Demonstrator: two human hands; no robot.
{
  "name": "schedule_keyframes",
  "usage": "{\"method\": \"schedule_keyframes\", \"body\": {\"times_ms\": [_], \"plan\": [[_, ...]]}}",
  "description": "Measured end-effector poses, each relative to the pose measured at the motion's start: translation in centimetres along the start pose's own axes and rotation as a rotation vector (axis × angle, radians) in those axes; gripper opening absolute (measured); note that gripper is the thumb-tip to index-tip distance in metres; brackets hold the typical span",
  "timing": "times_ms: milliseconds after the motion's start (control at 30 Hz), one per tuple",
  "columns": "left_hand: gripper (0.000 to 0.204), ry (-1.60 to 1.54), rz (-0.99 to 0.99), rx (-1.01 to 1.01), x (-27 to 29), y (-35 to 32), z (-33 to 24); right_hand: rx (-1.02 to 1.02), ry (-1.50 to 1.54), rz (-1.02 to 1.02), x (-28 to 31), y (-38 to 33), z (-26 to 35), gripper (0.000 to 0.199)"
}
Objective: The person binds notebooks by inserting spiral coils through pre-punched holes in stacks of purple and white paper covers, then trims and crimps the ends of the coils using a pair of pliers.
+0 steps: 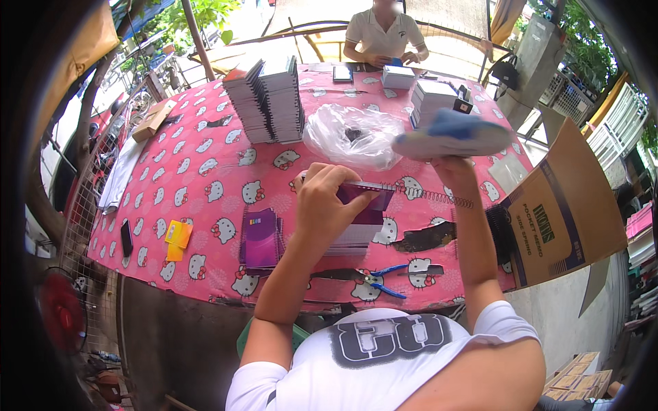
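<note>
My left hand (327, 198) grips a small purple notebook (373, 203) by its upper edge. A loose wire spiral (435, 196) sticks out to the right from that edge. Below it stands a stack of white-paged notebooks (348, 241), partly hidden. Raised on the right, my right hand (454, 166) holds a flat, rounded, blue-and-white slipper-like thing (452, 134), smeared by motion. Purple notebooks (260, 238) lie left of my left forearm. Blue-handled pliers (384, 277) rest near the table's front edge.
Tall notebook stacks (264, 103) and a clear plastic bag (353, 133) stand farther back on the pink table (205, 264). An open cardboard box (565, 205) with dark coils is at the right. A phone (126, 238) and yellow packets (177, 238) lie left. Another person (385, 34) sits opposite.
</note>
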State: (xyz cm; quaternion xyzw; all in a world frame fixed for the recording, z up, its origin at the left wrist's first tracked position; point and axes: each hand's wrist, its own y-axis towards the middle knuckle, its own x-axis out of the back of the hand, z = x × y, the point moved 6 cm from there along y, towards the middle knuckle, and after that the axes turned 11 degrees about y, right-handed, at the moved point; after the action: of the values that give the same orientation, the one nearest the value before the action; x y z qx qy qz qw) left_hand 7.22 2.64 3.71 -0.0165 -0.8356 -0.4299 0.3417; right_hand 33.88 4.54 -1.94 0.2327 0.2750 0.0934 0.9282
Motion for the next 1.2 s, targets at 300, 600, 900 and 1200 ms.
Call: {"method": "schedule_keyframes", "body": {"times_ms": [300, 600, 900, 1200], "plan": [[0.036, -0.055, 0.06, 0.068, -0.3, 1.0, 0.0, -0.17, -0.433, 0.1, -5.4, 1.0, 1.6, 0.043], [0.045, -0.376, -0.11, 0.275, -0.2, -1.7, 3.3, -0.19, -0.81, 0.116, -6.3, 3.3, -0.2, 0.051], [0.04, -1.018, -0.142, 0.537, -1.4, -3.1, 6.6, -0.332, -0.181, 0.073, -7.6, 4.5, -1.1, 0.043], [0.035, -1.002, -0.141, 0.574, -0.7, -3.3, 6.7, -0.059, -1.187, 0.283, -9.5, 5.3, -2.0, 0.046]]}}
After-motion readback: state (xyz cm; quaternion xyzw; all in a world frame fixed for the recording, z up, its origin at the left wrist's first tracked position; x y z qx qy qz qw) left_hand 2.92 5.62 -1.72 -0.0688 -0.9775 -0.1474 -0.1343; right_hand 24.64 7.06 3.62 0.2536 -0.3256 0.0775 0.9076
